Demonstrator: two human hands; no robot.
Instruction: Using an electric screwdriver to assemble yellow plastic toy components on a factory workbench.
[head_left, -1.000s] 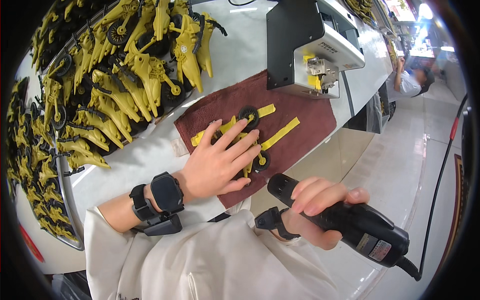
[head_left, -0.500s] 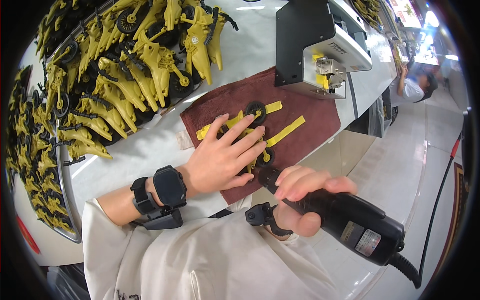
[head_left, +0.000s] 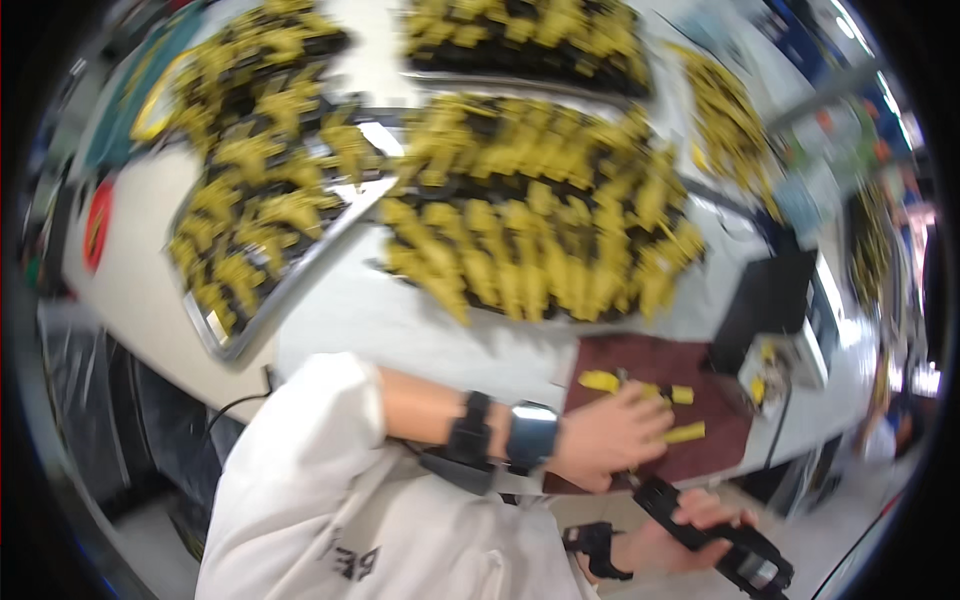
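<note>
My left hand (head_left: 615,435) lies over a yellow and black toy motorcycle (head_left: 600,381) on a maroon cloth (head_left: 715,445). Its fingers are spread across the toy and hide most of it. Two yellow strips, an upper strip (head_left: 682,395) and a lower strip (head_left: 685,433), stick out past my fingertips. My right hand (head_left: 690,535) is wrapped round a black corded electric screwdriver (head_left: 655,498). The screwdriver's front end points toward the toy, close to my left thumb; blur hides whether it touches.
A metal-edged tray (head_left: 290,290) full of yellow toy motorcycles stands at the left. Rows of more motorcycles (head_left: 530,250) lie beyond the cloth. A black and silver box-shaped machine (head_left: 765,310) stands at the cloth's right end. The table edge runs just below the cloth.
The view has swung left and drawn back, showing more of the trays and table. My left hand stays on the toy motorcycle. My right hand still grips the electric screwdriver.
</note>
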